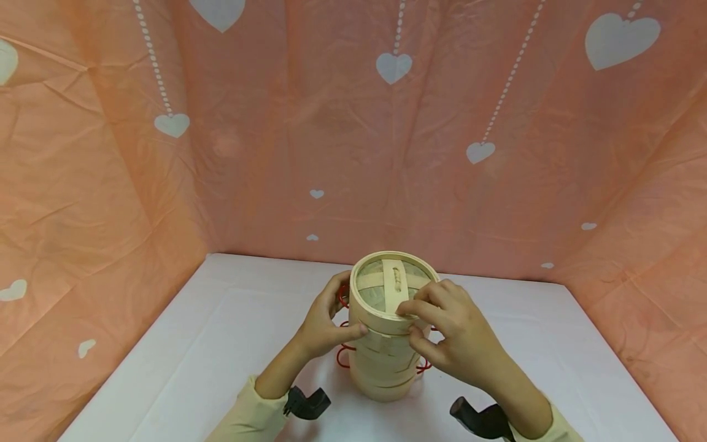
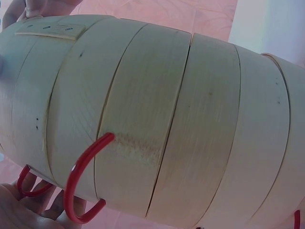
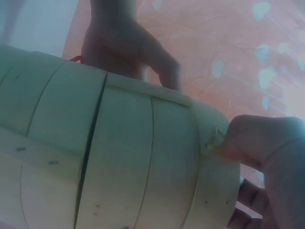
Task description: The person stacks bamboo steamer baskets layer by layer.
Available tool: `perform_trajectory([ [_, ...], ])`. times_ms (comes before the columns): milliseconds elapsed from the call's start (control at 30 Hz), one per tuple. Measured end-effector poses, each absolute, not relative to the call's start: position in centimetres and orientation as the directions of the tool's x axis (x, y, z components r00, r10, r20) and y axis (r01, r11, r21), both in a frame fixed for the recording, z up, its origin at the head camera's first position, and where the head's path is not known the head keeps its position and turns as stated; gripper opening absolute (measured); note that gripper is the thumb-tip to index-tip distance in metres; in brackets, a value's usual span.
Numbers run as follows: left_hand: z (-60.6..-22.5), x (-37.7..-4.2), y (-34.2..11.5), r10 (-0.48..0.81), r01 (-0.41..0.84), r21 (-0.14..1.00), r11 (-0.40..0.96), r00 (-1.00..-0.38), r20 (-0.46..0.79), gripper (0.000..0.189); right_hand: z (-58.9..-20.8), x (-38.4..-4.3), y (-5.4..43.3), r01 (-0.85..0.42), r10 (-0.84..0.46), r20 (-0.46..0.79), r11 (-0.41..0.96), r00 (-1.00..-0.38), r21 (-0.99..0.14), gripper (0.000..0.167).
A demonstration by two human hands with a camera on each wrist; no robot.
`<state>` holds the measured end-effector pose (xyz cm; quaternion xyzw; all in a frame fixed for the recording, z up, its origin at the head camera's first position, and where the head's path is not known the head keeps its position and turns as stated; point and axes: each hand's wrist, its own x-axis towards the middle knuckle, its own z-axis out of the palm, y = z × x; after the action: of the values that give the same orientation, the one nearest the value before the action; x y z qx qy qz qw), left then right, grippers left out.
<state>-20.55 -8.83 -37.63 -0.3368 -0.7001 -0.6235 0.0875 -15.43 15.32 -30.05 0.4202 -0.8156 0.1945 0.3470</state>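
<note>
A tall stack of pale bamboo steamer baskets (image 1: 381, 374) stands upright on the white table, topped by a round lid (image 1: 393, 279) with a crossed strip handle. Red loops (image 1: 343, 357) stick out from both its sides. My left hand (image 1: 326, 322) grips the stack's upper left side, thumb at the front and fingers toward the back. At the lid's front right, my right hand (image 1: 458, 331) pinches the rim, fingers on top and thumb below. In the left wrist view, a red loop (image 2: 71, 186) hangs from the curved wall, with narrow seams between the tiers.
The white tabletop (image 1: 232, 319) spreads around the stack. Behind and beside it hangs a pink-orange cloth (image 1: 353, 159) printed with white hearts. A black wrist device (image 1: 308, 405) sits by the left cuff, and another (image 1: 480, 420) by the right.
</note>
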Motion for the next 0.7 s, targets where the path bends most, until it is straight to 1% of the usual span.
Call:
perform_trajectory([
  [700,-37.63,-20.49,-8.82,0.36,0.575,0.818,-0.006,-0.762,0.538,0.081,-30.14,-15.3,15.12,-0.827,-0.563,0.733,0.562,-0.383,-0.001,0.032],
])
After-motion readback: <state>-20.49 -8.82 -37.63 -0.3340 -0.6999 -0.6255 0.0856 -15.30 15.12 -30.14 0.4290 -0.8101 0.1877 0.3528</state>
